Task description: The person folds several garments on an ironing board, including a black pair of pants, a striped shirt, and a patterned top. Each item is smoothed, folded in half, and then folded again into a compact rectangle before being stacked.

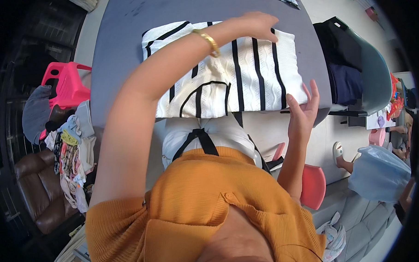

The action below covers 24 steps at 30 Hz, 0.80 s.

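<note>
A white knit sweater (pixel 246 73) with black stripes and a cable pattern lies folded on the grey-covered table (pixel 118 69) before me. Its ribbed hem (pixel 288 61) is towards the right, and a black-trimmed cream ribbed edge (pixel 197 85) shows at the near side. My left hand (pixel 260 26) reaches across to the far edge by the hem; whether its fingers pinch the fabric is unclear. A gold bracelet (pixel 209 41) circles that wrist. At the near right corner of the hem, my right hand (pixel 303 111) has its fingers spread, the thumb against the knit.
Left of the table stand a pink plastic chair (pixel 67 81), a clothes pile (pixel 72 150) and a brown leather seat (pixel 41 191). A grey-green chair (pixel 374 74) holding dark fabric is at the right. Another person's leg (pixel 345 165) shows near a pale blue plastic bag (pixel 381 173).
</note>
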Available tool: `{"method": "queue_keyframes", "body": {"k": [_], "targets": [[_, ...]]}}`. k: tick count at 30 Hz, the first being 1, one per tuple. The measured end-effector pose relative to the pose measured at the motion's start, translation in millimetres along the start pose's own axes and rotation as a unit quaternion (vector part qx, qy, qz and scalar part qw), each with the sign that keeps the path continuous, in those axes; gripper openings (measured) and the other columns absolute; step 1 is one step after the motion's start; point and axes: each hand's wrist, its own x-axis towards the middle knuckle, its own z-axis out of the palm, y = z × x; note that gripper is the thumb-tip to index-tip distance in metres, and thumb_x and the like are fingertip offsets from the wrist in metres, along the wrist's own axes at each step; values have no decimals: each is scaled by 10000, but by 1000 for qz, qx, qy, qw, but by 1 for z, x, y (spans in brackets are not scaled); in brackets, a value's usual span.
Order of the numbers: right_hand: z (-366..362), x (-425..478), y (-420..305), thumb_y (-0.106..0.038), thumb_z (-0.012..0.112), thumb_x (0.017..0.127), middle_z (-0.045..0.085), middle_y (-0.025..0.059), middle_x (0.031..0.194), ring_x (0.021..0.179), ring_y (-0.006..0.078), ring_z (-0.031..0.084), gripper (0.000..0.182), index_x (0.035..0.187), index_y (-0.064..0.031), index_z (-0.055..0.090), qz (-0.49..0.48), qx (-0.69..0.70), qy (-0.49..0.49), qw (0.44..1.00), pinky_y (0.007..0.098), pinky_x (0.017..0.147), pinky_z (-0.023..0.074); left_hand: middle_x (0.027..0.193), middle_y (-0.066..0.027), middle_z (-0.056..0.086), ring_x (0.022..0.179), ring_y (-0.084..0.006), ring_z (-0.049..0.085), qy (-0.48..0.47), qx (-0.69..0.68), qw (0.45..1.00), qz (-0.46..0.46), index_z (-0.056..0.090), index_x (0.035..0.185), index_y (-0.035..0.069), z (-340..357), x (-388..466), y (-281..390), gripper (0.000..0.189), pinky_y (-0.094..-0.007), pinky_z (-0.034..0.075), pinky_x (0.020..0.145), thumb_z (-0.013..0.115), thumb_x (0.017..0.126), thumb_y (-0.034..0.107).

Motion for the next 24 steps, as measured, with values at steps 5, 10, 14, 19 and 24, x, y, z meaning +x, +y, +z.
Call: {"method": "queue_keyframes", "body": {"k": [5, 10, 14, 19, 24], "targets": [[-5, -5, -5, 8, 670, 724, 357, 262, 1261, 1063, 249, 505, 788, 1361, -29, 208, -6, 4, -9, 1000, 313, 856, 456, 996, -122, 633, 940, -277, 591, -154, 29, 988, -4, 635, 1022, 42, 6, 44, 26, 440, -375, 445, 807, 713, 637, 240], [2, -5, -3, 58, 623, 724, 380, 213, 1251, 1056, 236, 498, 767, 1362, -39, 209, -53, 17, 3, 998, 300, 856, 447, 912, -91, 643, 829, -218, 591, -218, -159, 961, 54, 647, 976, 40, 4, 59, 3, 370, -330, 457, 720, 714, 620, 110], [30, -11, -11, 136, 564, 664, 433, 178, 1202, 973, 227, 531, 771, 1343, -53, 251, -291, -34, 9, 956, 286, 813, 453, 857, -38, 618, 809, -159, 559, -184, -252, 939, 145, 608, 877, 57, -51, 32, -24, 159, -283, 438, 727, 619, 720, 77], [64, -20, -11, 164, 558, 591, 533, 120, 1031, 863, 228, 539, 701, 1237, -84, 446, -437, -195, -193, 857, 287, 715, 460, 753, -20, 620, 701, -95, 541, -178, -312, 926, 113, 624, 788, 50, -73, -19, -89, 89, -263, 451, 677, 589, 707, 38], [70, -23, 5, 87, 577, 635, 541, 104, 1004, 790, 243, 519, 598, 1203, -81, 496, -401, -282, -309, 815, 337, 701, 444, 1108, -50, 560, 1013, -242, 535, -187, -8, 980, 61, 633, 1034, 198, -51, -57, -109, 282, -325, 419, 878, 584, 772, 107]]}}
